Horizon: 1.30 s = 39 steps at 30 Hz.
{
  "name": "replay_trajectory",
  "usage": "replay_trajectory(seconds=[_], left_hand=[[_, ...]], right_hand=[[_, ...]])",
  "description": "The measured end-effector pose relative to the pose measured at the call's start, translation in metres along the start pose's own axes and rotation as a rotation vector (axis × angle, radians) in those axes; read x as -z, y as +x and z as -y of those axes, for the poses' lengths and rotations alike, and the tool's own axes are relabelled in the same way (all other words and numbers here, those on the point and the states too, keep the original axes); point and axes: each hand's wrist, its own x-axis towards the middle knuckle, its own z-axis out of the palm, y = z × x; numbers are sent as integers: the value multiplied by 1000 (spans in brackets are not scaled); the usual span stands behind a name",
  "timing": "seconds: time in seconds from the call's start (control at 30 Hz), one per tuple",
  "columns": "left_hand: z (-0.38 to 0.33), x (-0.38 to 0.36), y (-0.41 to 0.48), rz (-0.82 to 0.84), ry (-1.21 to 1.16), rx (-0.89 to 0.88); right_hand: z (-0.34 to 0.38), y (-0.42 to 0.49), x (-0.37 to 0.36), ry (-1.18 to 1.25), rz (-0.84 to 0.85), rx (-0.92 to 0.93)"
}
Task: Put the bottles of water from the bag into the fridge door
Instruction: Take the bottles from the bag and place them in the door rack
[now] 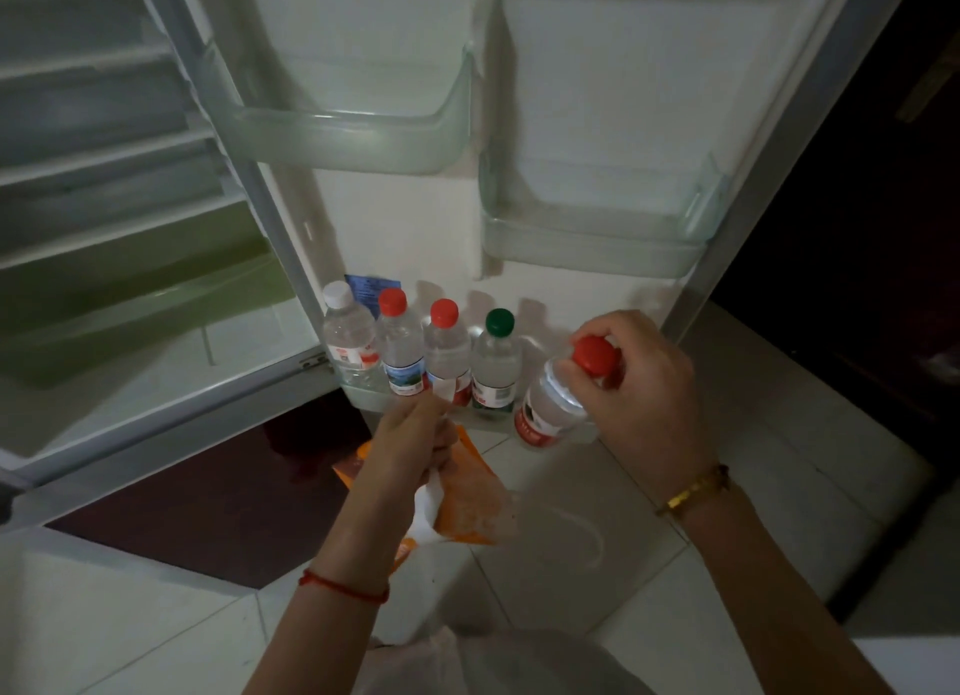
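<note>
Several water bottles stand in a row in the lowest shelf [363, 395] of the open fridge door: a white-capped bottle [347, 330], two red-capped bottles [399, 343] [447, 351] and a green-capped bottle [496, 361]. My right hand [639, 382] grips another red-capped water bottle [550, 398] by its neck, tilted, at the right end of the row. My left hand [410, 445] holds the orange and white bag [462, 497] bunched up just in front of the shelf.
Two door shelves [353, 133] [592, 247] hang higher on the door. The fridge interior [130, 226] with its shelves lies to the left. Pale floor tiles [571, 538] and a dark mat [208, 502] are below. A dark cabinet [857, 278] stands at the right.
</note>
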Motion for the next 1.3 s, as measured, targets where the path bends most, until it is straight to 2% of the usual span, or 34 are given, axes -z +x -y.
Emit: replay_trajectory(seconds=[0.23, 0.37, 0.57, 0.87, 1.0, 1.13, 1.2, 1.3], left_hand=[[0, 0, -1, 6, 28, -3], [-3, 4, -2, -29, -9, 13], [0, 12, -4, -105, 19, -42], [3, 22, -6, -128, -7, -43], [6, 28, -4, -129, -6, -27], [9, 38, -3, -180, -10, -43], [9, 45, -5, -211, -17, -53], [11, 60, -10, -249, -28, -61]], right_hand=[[-3, 22, 0, 0, -112, 11], [-16, 33, -24, -12, -51, 41], [-37, 46, -60, -46, 75, -20], [-55, 51, -82, -45, 119, -143], [-49, 49, -79, -152, 104, -164], [-29, 35, -75, -290, 6, -121], [-18, 28, -80, -205, 2, -78], [0, 17, -99, 19, 127, -21]])
